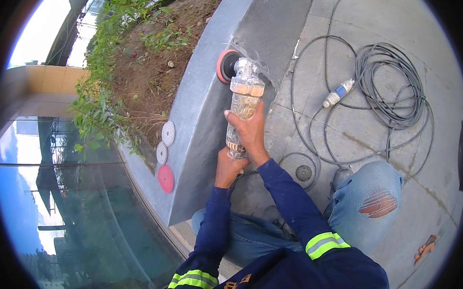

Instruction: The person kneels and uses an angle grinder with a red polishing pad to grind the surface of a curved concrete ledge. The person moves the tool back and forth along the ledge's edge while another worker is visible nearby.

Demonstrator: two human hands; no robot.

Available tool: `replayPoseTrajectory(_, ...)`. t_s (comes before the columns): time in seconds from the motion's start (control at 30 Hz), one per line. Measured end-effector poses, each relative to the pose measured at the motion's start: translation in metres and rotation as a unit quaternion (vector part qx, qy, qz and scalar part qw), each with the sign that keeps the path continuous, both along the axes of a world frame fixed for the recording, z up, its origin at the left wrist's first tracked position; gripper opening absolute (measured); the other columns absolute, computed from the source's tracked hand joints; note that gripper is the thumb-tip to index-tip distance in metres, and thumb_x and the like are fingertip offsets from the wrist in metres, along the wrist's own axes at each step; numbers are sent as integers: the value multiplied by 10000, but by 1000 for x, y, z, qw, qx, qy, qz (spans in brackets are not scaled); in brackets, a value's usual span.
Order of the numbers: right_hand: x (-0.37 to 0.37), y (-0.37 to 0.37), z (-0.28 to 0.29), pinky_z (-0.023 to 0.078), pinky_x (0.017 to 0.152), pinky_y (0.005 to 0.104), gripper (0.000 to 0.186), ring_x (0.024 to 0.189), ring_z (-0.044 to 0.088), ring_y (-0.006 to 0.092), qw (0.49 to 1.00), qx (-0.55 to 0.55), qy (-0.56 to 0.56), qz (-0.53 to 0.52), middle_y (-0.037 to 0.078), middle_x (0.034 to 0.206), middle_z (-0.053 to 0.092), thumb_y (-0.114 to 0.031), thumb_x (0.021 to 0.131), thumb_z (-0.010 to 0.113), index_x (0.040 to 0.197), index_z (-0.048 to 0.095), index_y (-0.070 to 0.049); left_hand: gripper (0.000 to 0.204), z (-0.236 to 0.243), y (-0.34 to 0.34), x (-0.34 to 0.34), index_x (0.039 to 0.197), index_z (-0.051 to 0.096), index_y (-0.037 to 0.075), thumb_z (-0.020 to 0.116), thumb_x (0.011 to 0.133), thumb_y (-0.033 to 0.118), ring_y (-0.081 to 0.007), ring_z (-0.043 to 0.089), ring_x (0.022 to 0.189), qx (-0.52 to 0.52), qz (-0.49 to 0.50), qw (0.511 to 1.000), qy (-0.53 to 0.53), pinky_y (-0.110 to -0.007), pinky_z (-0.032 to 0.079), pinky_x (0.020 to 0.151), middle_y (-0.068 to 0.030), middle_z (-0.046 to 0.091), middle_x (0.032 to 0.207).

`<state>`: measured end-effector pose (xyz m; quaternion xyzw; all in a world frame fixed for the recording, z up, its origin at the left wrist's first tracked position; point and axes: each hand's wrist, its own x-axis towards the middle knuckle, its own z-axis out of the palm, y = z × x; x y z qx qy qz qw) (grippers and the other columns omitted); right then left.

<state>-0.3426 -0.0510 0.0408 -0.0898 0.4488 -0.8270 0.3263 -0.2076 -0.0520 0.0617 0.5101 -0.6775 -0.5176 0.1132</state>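
Observation:
Both my hands grip a dusty angle grinder (pixel 245 100) with worn orange parts. My left hand (pixel 227 168) is wrapped round its rear end, and my right hand (pixel 251 129) closes round the body farther forward. At the grinder's head is a round pad (pixel 228 66), black with a red-pink rim. It is up against the edge of a grey stone ledge (pixel 192 100); whether it spins I cannot tell. Along the ledge top, left of my hands, lie two white polishing discs (pixel 168 133) (pixel 162 153) and a pink disc (pixel 165 179).
A coiled black cable (pixel 391 94) lies on the grey paving at right, with a blue-and-white connector (pixel 339 93). Soil with green plants (pixel 107 63) fills the bed behind the ledge. Glass panels (pixel 81 200) stand at left. A round drain cover (pixel 303 172) is near my knee.

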Motion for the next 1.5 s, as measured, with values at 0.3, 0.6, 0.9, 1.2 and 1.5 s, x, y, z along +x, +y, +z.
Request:
replayPoseTrajectory(0.3,79,48,-5,579,958,473,808,1118,737,376,995,70,-25,66,236,1262,701,-273,876,889,1470,423,16,372,-14,45,90,1121,725,-44,858,788,54,-146,732,691,-4,24,998,-56,-280,541,537,-89,787,950)
replayPoseTrajectory(0.6,-13,-9,-1,594,919,450,763,1032,754,342,999,-18,-25,23,233,1186,718,-283,864,889,1409,447,16,337,2,-6,-11,1086,701,-49,797,767,-1,-135,672,628,-24,5,1000,-14,-291,503,497,-72,755,898)
replayPoseTrajectory(0.9,-28,-7,17,598,868,390,726,1024,708,243,999,-20,-2,29,167,1210,679,-222,855,895,1400,471,3,294,17,-3,-28,1057,712,-54,794,781,8,-139,689,625,-33,14,999,-12,-280,500,496,-80,765,886)
replayPoseTrajectory(1.2,15,22,-13,596,885,377,714,1022,710,225,998,33,-41,47,147,1206,683,-209,875,884,1422,467,-20,309,-9,29,15,1078,704,-45,775,782,8,-128,674,620,-1,22,999,-33,-273,499,503,-69,754,888)
replayPoseTrajectory(1.5,-35,-12,17,593,918,449,741,1047,758,353,1000,-2,0,8,251,1203,720,-256,866,878,1417,456,4,303,13,-11,-37,1066,708,-46,803,787,25,-125,682,627,-33,-3,999,11,-268,482,494,-73,762,875)
